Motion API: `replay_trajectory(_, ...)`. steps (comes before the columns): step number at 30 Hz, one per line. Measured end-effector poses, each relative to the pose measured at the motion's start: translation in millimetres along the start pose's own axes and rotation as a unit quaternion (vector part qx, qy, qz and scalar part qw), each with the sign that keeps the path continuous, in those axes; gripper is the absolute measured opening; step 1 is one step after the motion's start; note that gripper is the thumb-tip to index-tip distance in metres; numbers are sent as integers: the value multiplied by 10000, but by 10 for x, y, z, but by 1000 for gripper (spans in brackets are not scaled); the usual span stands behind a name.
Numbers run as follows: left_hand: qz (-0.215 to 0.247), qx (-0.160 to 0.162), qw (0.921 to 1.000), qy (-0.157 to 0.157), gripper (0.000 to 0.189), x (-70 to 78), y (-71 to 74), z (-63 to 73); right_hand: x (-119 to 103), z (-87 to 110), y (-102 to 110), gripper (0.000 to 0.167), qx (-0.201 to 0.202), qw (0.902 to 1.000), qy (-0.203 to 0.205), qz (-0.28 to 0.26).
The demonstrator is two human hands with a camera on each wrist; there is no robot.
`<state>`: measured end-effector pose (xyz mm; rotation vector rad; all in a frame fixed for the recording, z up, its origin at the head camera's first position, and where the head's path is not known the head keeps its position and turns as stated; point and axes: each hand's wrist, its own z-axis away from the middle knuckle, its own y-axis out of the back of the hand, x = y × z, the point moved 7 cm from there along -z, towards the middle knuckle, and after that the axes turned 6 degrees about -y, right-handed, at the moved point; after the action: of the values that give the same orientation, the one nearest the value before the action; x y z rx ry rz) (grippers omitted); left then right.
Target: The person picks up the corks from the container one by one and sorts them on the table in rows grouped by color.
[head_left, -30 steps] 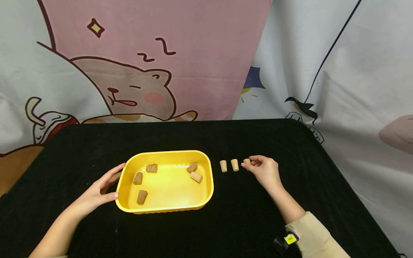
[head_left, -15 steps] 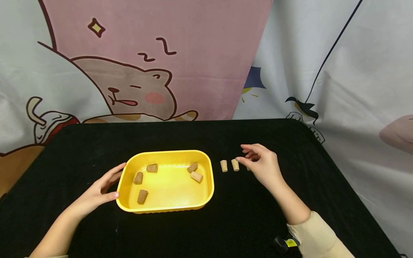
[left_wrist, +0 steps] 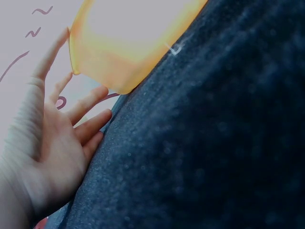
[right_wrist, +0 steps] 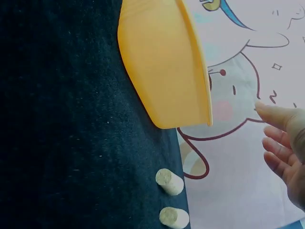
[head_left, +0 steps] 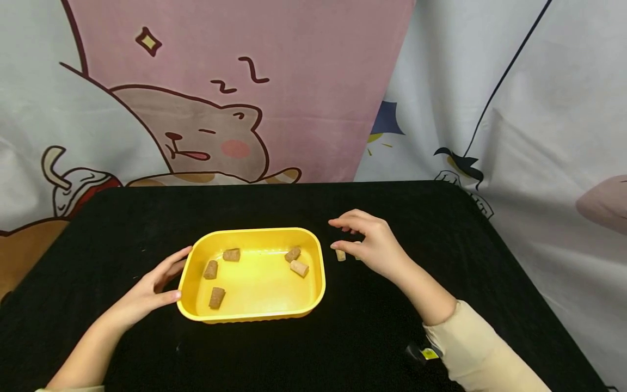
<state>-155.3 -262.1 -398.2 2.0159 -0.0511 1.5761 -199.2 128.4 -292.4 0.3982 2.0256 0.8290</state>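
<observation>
Corks (right_wrist: pixel 169 182), seven in sight: two on the black worktop (head_left: pixel 245 354) just right of the frame's centre, partly covered by a hand, and five inside the one yellow tray (head_left: pixel 254 288), three towards its left end and two close together near its right. More could be hidden behind the right hand (head_left: pixel 369 239). Each cork will likely be very light, firm with slight give, dry rather than slippery, and hard to break; a thumb-and-finger grip around the middle of its side should suit. The tray, probably light, stiff plastic, is best held by its rim or end walls. Two hands show. At the tray's left end, the left hand (head_left: pixel 152 291) has its fingers spread, thumb touching the edge. The right hand hangs near the worktop corks, thumb and forefinger apart, pinching nothing visible.
</observation>
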Motion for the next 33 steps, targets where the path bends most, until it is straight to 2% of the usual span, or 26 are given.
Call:
replay_trajectory(9,-1,10,10000,-1,70,10,0,2,-115,-195,-235,37,-989,9932,539,286)
replay_trajectory(16,49,2,10000,-13,71,14,-4,2,-158,-333,-389,35,-1542,9792,1169,614)
replay_trajectory(21,85,-2,9999,-54,71,10,-3,6,-178,-410,-515,32,-1918,9673,1470,767)
replay_trajectory(27,59,9,10000,-29,70,2,-4,10,-161,-455,-696,26,-2415,9552,1517,788)
replay_trajectory(33,46,14,10000,-2,70,-2,-4,5,-143,-474,-815,24,-2656,9462,1557,997)
